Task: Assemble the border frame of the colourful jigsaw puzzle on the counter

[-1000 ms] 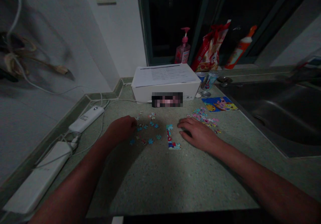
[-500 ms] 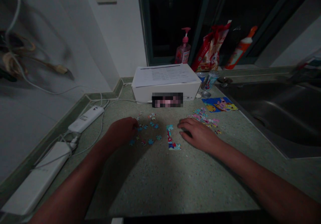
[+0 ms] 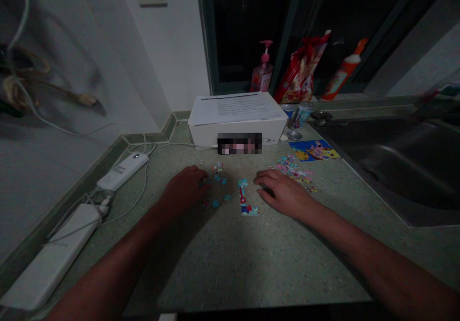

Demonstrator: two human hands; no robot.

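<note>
While the left hand (image 3: 185,189) has just crept rightward onto the loose jigsaw pieces (image 3: 219,181) left of the joined strip (image 3: 244,197), its fingers curl down, any grip hidden; the right hand (image 3: 283,194) rests just right of that strip, fingers open on the counter (image 3: 251,263).

nothing readable, i think; the sheet's print (image 3: 235,108) is too blurred.

Two hands (image 3: 185,189) (image 3: 283,191), one white box (image 3: 237,136), one pump bottle (image 3: 262,76), one steel sink (image 3: 391,167), two white corded units (image 3: 122,171) (image 3: 50,258).
</note>
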